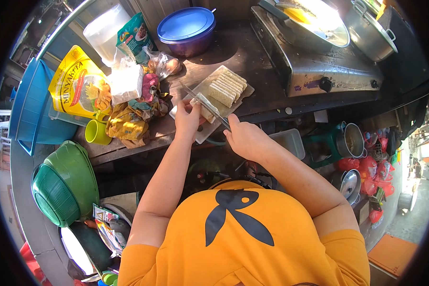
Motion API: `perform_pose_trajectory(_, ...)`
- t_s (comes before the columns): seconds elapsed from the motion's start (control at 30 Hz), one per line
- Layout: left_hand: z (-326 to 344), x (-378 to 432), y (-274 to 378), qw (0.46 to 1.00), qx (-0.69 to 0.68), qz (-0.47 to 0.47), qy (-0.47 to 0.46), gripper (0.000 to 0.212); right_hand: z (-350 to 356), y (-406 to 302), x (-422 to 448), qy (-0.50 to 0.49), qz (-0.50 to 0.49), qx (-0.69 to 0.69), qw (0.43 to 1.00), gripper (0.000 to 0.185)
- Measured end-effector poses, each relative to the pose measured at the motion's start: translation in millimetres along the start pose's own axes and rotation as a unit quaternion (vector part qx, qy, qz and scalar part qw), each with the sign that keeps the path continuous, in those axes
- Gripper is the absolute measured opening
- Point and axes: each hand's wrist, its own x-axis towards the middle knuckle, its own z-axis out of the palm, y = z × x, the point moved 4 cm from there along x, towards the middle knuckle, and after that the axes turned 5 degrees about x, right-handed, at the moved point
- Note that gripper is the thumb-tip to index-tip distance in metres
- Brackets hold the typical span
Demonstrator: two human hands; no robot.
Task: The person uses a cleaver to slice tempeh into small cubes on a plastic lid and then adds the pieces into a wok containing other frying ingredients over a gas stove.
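My right hand grips the dark handle of a kitchen knife, its blade slanting up and left across a pale block, probably tempeh. Fingers of my left hand press on that block beside the blade, hiding part of it. Both lie over a pale cutting board near the front edge of the wooden table. Farther back on the board, a row of several pale slices leans together.
A gas stove at the right bears a frying pan with yellow liquid and a steel pot. Behind the board stands a blue-lidded bowl. Leftward are a patterned cloth, a yellow cup and a yellow cooking-oil pouch.
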Motion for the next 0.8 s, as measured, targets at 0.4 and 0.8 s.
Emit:
perform_pose_trajectory(0.4, 1, -2, 5, 1.000, 0.013, -0.004, -0.007, 0.040, 22, 21, 40, 0.051, -0.047, 0.036, 0.997, 0.026)
perform_pose_trajectory(0.8, 0, -13, 82, 0.633, 0.588, 0.477, -0.160, 0.059, -54, 29, -43, 0.087, -0.036, 0.220, 0.971, 0.034)
